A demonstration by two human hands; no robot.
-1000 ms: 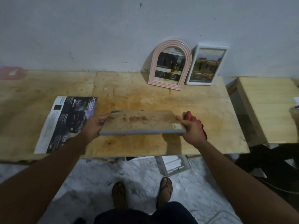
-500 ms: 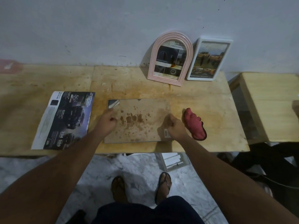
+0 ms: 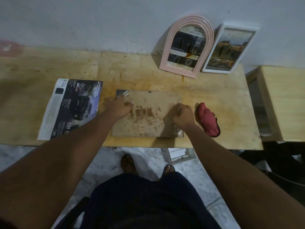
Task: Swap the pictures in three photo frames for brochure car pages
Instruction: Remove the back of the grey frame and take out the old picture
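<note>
Left hand (image 3: 118, 108) and right hand (image 3: 183, 114) curled on my face-down frame (image 3: 146, 119), grip indeterminate; forced prying could slide it off the worktop's (image 3: 214, 90) front edge.

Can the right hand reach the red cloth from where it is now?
Probably yes. The cloth lies just to the right of the right hand, which sits on the face-down frame. Nothing stands between them. The hand would have to leave the frame first.
</note>
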